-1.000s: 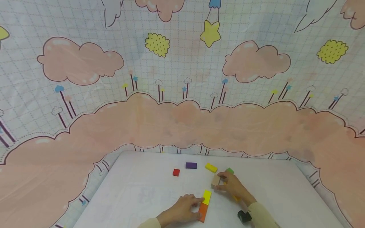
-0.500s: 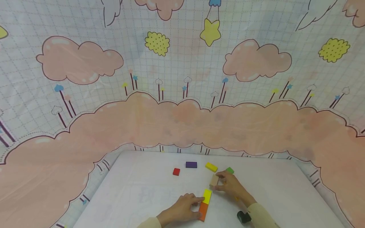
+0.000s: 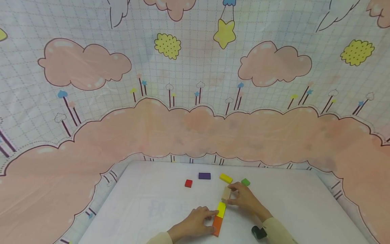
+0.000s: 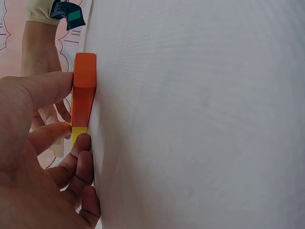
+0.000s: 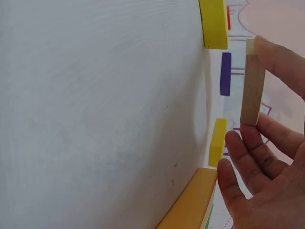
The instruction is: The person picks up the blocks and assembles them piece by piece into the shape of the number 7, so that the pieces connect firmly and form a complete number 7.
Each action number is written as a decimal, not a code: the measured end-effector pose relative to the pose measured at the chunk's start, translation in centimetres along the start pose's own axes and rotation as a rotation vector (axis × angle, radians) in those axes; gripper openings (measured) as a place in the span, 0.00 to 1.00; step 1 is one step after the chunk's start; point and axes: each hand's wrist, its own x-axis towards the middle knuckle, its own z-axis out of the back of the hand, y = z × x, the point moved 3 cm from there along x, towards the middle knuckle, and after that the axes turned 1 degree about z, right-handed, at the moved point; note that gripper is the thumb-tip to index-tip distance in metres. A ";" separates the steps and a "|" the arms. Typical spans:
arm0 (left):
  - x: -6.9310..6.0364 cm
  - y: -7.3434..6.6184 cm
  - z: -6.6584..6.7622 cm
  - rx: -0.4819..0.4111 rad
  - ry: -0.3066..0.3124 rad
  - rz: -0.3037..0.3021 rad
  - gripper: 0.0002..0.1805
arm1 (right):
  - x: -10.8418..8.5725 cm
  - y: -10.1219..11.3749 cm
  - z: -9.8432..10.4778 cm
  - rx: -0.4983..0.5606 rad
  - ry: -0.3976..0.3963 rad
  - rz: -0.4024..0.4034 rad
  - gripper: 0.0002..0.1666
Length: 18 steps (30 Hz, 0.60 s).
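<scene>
My right hand (image 3: 245, 200) pinches a plain wooden block (image 5: 253, 86) between thumb and fingers; in the right wrist view the block is off the table. In the head view this block is just beyond a yellow block (image 3: 221, 209). That yellow block lies end to end with an orange block (image 3: 217, 226) on the white table. My left hand (image 3: 196, 222) rests against this row: its index finger touches the yellow block and its thumb presses the orange block (image 4: 85, 90). The left hand's other fingers bend beside the row.
Farther back lie a red block (image 3: 188, 183), a purple block (image 3: 204, 176), another yellow block (image 3: 226, 178) and a green block (image 3: 245, 182). An orange-yellow block (image 5: 190, 202) lies below my right hand. A dark green device (image 3: 259, 232) sits at the right wrist. A patterned cloth backs the table.
My right hand has moved left and slightly nearer with the wooden block, bringing it up to the far end of the yellow block. My left hand has stayed in place.
</scene>
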 end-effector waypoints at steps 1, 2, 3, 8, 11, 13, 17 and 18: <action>0.0 0.0 0.0 -0.002 0.001 0.002 0.30 | 0.0 0.0 0.0 0.009 0.001 -0.007 0.34; 0.0 0.0 0.0 -0.003 0.002 0.002 0.29 | 0.0 0.1 0.0 0.014 0.005 -0.013 0.34; 0.0 0.0 0.0 -0.004 0.003 0.004 0.29 | 0.1 0.1 -0.1 0.015 0.007 -0.021 0.34; 0.0 0.0 0.0 -0.009 0.001 0.000 0.30 | 0.3 0.0 -0.4 -0.028 0.021 -0.036 0.35; 0.0 0.1 0.0 -0.016 -0.003 -0.005 0.30 | 0.4 -0.1 -0.7 -0.059 0.024 -0.033 0.35; 0.0 0.2 -0.1 -0.017 -0.004 -0.008 0.30 | 0.4 -0.2 -0.7 -0.068 0.025 -0.034 0.35; 0.1 0.3 -0.1 -0.016 -0.002 -0.009 0.30 | 0.5 -0.2 -0.8 -0.087 0.027 -0.036 0.35; 0.1 0.2 -0.1 -0.016 -0.001 -0.009 0.30 | 0.5 -0.3 -0.8 -0.090 0.027 -0.037 0.35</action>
